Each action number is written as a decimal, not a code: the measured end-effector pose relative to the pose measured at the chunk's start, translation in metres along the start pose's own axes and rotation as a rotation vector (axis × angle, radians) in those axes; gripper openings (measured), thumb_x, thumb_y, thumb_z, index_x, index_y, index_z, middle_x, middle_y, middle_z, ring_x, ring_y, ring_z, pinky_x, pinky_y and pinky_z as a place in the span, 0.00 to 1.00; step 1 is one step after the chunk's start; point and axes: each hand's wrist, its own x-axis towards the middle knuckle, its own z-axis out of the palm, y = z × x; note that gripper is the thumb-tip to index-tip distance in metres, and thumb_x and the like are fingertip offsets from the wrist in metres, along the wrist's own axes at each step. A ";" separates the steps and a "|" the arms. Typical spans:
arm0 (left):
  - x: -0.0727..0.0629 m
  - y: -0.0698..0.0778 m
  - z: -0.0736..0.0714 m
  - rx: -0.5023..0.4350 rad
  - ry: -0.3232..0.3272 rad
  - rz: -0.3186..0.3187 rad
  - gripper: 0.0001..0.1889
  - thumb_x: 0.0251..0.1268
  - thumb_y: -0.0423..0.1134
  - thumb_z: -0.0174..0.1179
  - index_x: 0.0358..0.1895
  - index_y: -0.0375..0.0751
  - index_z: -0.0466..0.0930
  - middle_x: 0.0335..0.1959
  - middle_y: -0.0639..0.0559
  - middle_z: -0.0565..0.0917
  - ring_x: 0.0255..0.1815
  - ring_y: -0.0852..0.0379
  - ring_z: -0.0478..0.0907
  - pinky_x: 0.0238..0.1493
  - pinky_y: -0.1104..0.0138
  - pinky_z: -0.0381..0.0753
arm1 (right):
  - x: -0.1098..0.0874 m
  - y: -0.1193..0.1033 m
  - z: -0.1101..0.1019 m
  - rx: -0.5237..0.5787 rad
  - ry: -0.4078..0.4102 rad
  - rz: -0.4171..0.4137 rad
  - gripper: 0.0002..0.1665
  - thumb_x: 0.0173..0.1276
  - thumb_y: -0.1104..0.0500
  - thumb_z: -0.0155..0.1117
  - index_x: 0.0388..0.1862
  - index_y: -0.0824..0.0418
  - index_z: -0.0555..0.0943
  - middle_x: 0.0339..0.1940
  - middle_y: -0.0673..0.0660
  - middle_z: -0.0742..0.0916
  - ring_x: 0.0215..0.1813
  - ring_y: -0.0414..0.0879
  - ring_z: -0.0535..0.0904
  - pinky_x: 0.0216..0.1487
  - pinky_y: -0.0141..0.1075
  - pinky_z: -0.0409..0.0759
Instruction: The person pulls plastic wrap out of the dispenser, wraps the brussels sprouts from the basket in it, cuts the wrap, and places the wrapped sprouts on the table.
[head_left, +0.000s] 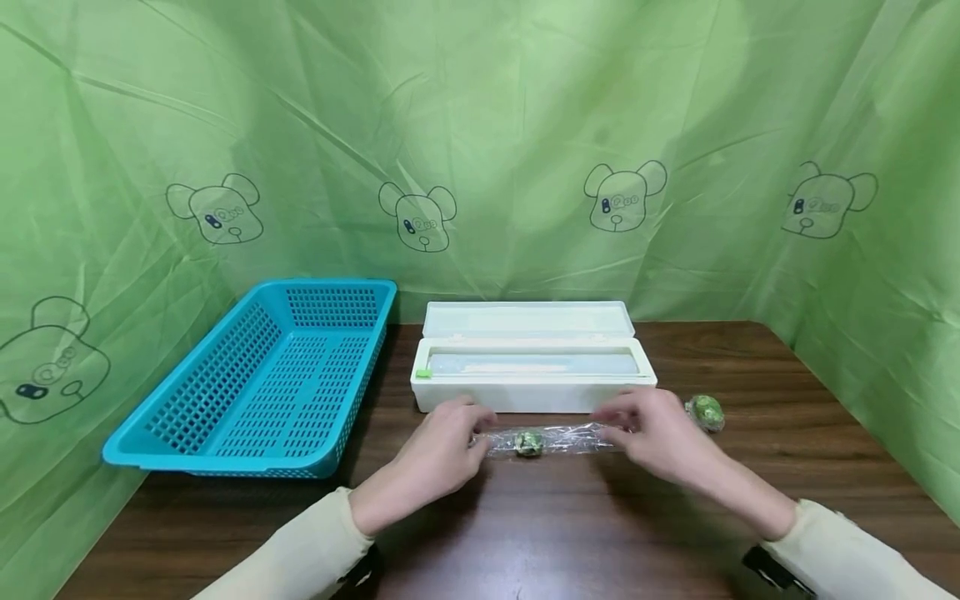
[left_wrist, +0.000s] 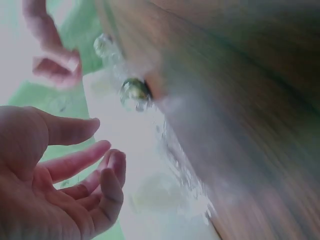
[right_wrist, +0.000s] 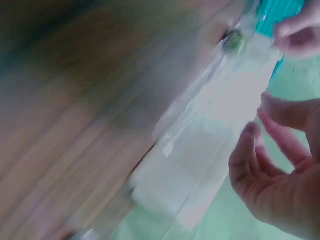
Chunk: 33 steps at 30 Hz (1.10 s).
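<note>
A small green ball-shaped item [head_left: 528, 443], patterned light and dark, lies wrapped in the middle of a strip of clear plastic film [head_left: 573, 438] on the table. My left hand [head_left: 448, 446] is over the film's left end, and nothing shows between its thumb and fingers in the left wrist view. Over the right end hovers my right hand [head_left: 660, 433], fingers loosely bent, thumb apart, holding nothing. Behind the film stands a white film dispenser box [head_left: 532, 396], its lid [head_left: 528, 319] raised. Another wrapped green ball [head_left: 705, 412] sits beyond my right hand.
To the left, a blue perforated basket [head_left: 273, 400] stands on the dark wooden table [head_left: 540, 525]. A green slide cutter [head_left: 423, 374] sits at the box's left edge. Green sheeting [head_left: 517, 100] with bear drawings closes off the back and sides.
</note>
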 end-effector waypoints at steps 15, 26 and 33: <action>0.037 -0.001 0.030 -0.060 -0.189 -0.046 0.05 0.59 0.28 0.76 0.33 0.39 0.89 0.21 0.61 0.82 0.23 0.67 0.76 0.28 0.71 0.79 | 0.044 -0.009 0.055 0.265 -0.265 -0.053 0.14 0.55 0.76 0.79 0.40 0.65 0.92 0.31 0.50 0.91 0.31 0.40 0.85 0.33 0.32 0.84; 0.042 0.000 0.032 -0.048 -0.207 -0.068 0.07 0.55 0.29 0.79 0.33 0.37 0.90 0.24 0.56 0.86 0.24 0.67 0.80 0.31 0.74 0.81 | 0.048 -0.005 0.063 0.272 -0.249 0.004 0.14 0.51 0.73 0.84 0.37 0.67 0.91 0.25 0.49 0.88 0.29 0.39 0.83 0.32 0.32 0.83; 0.036 -0.002 0.031 -0.043 -0.216 -0.027 0.06 0.56 0.26 0.77 0.32 0.39 0.89 0.22 0.59 0.84 0.25 0.68 0.79 0.31 0.73 0.80 | 0.042 -0.009 0.063 0.327 -0.306 0.040 0.13 0.50 0.70 0.86 0.35 0.65 0.90 0.24 0.50 0.88 0.28 0.41 0.83 0.29 0.32 0.82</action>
